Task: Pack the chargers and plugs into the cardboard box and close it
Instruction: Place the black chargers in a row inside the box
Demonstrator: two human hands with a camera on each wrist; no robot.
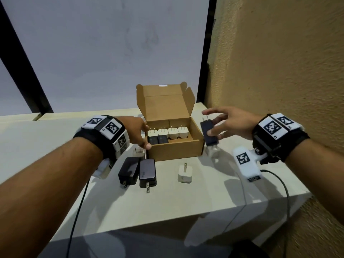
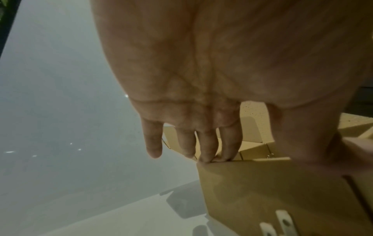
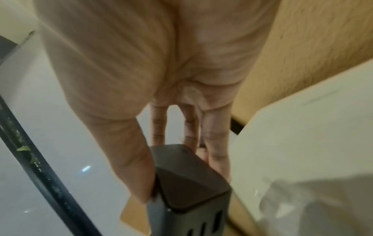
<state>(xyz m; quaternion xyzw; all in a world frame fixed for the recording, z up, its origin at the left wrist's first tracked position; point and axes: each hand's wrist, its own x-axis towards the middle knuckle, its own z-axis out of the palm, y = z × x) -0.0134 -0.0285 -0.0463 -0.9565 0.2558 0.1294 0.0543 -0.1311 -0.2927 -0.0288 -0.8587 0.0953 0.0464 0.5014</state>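
- Four white plugs [image 1: 167, 132] stand in a row inside the cardboard box [image 1: 173, 148], prongs up, with two black chargers [image 1: 157, 140] lying just in front of them at the box's left end.
- Its lid [image 1: 163, 103] stands open at 12 o'clock; the box sits on the pale table [image 1: 214, 192].
- Left hand [image 1: 138, 132] rests against the box's left wall at 9 o'clock: in the left wrist view the straight fingers [image 2: 207, 143] touch the top edge of the cardboard and the thumb presses the near corner.
- Right hand [image 1: 229, 123] holds a dark charger [image 1: 209, 132] just beside the box's right wall at 3 o'clock, prongs pointing up and away.
- From the right wrist, the thumb [image 3: 129, 156] is pressed to one side of the dark charger and the fingers [image 3: 216, 143] to the other, so it is pinched between them, clear of the table.
- Two more black chargers [image 1: 137, 172] lie side by side on the table at 7 o'clock from the box, prongs toward the person.
- One white plug [image 1: 185, 173] lies at 6 o'clock from the box, apart from both hands.
- Another white plug [image 1: 138, 151] sits partly hidden under the left hand, just beside the box's near-left corner.
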